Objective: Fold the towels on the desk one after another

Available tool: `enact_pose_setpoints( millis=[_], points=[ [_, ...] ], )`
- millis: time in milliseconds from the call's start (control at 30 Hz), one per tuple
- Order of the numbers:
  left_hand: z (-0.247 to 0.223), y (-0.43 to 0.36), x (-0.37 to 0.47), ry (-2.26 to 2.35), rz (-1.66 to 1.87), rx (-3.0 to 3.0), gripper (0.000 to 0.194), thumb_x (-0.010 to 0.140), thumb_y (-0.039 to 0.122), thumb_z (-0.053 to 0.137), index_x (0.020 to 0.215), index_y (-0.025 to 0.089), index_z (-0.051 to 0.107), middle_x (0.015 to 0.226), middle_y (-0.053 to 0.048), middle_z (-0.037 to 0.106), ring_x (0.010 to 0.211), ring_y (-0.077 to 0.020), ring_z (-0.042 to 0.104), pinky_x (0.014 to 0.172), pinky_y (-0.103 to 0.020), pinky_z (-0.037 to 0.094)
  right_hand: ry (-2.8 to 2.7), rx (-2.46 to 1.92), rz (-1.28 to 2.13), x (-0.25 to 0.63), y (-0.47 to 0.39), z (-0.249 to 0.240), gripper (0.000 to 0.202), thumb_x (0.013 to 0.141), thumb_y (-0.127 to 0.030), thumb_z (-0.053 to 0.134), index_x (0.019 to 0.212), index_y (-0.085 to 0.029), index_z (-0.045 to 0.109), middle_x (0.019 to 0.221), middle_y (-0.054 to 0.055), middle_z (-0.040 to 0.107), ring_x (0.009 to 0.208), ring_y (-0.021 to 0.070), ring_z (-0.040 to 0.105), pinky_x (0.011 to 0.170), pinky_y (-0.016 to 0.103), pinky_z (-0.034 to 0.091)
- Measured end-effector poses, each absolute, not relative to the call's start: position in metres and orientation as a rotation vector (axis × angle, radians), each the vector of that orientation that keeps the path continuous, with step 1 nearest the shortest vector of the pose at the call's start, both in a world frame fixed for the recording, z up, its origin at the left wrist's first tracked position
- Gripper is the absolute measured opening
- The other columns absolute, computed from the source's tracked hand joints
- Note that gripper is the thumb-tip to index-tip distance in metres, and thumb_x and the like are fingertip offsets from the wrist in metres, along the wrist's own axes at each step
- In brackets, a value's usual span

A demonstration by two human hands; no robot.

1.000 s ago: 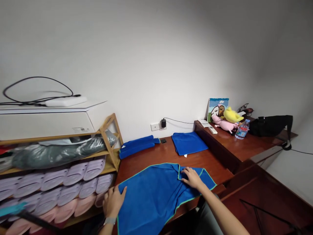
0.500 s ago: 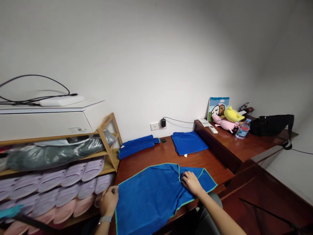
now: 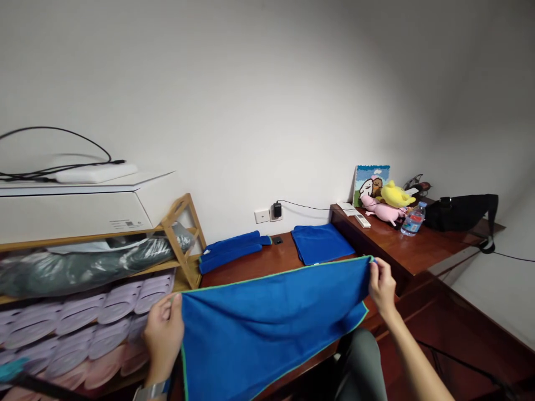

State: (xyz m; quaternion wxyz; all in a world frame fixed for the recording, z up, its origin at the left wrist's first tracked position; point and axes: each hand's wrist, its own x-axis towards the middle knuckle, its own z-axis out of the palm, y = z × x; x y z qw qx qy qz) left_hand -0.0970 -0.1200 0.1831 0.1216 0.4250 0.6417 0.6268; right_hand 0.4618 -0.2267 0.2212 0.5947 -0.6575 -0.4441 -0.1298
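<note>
remote view: my left hand [image 3: 164,336] and right hand [image 3: 382,287] pinch upper corners of the green-edged blue towel [image 3: 271,328], raised by the wooden desk [image 3: 276,257]. spreading step, i'd judge; next move needs even tension.

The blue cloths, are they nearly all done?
Partly, it seems. Looking done: the long blue bundle and the flat folded cloth lie neatly at the back. In hand: the green-edged cloth, stretched between the left hand and right hand. Left: that one hangs open, so its folding probably isn't done yet.
</note>
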Motion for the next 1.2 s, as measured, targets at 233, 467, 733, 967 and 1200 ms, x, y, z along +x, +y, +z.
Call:
enact_pose_setpoints(
  millis=[233, 467, 733, 967, 1200],
  points=[
    [0.271, -0.171, -0.089, 1.784, 2.075, 1.052, 0.068, 0.068, 0.079, 0.075, 0.108, 0.024, 0.072, 0.092, -0.004, 0.077, 0.082, -0.0237, 0.070, 0.087, -0.050, 0.064, -0.835, -1.549, -0.641, 0.501, -0.260, 0.280, 0.073, 0.098, -0.082, 0.040, 0.116, -0.016, 0.068, 0.098, 0.016, 0.077, 0.075, 0.0255, 0.073, 0.069, 0.035, 0.054],
    [0.233, -0.103, -0.104, 1.903, 1.582, 1.384, 0.056, 0.075, 0.070, 0.069, 0.101, 0.021, 0.074, 0.076, -0.002, 0.077, 0.076, -0.0250, 0.072, 0.068, -0.036, 0.059, -1.325, -1.805, -0.230, 0.509, -0.168, 0.230, 0.063, 0.108, -0.065, 0.026, 0.128, -0.020, 0.066, 0.110, 0.015, 0.078, 0.090, 0.0282, 0.076, 0.079, 0.036, 0.055],
    [0.097, -0.025, -0.091, 2.290, 0.648, 1.682, 0.030, 0.100, 0.041, 0.044, 0.101, 0.026, 0.070, 0.099, -0.008, 0.083, 0.075, -0.0228, 0.074, 0.064, -0.029, 0.048, -1.357, -2.384, 0.402, 0.480, -0.056, 0.100, 0.049, 0.114, -0.049, 0.022, 0.132, -0.026, 0.061, 0.125, 0.013, 0.076, 0.108, 0.0295, 0.074, 0.089, 0.039, 0.053],
    [0.076, -0.002, -0.083, 2.442, 0.486, 1.723, 0.046, 0.104, 0.050, 0.031, 0.113, 0.026, 0.069, 0.118, -0.011, 0.081, 0.079, -0.0285, 0.074, 0.064, -0.038, 0.048, -1.293, -2.406, 0.397, 0.480, -0.021, 0.063, 0.057, 0.114, -0.048, 0.012, 0.139, -0.025, 0.058, 0.129, 0.016, 0.074, 0.109, 0.0287, 0.073, 0.089, 0.040, 0.052],
    [0.073, 0.003, -0.076, 2.571, 0.489, 2.053, 0.052, 0.103, 0.034, 0.027, 0.125, 0.013, 0.070, 0.118, -0.020, 0.076, 0.107, -0.0356, 0.069, 0.085, -0.046, 0.051, -1.329, -2.372, 0.175, 0.475, -0.007, 0.057, 0.054, 0.112, -0.037, 0.020, 0.151, -0.021, 0.054, 0.148, 0.019, 0.060, 0.129, 0.0314, 0.060, 0.102, 0.043, 0.047]
  ],
)
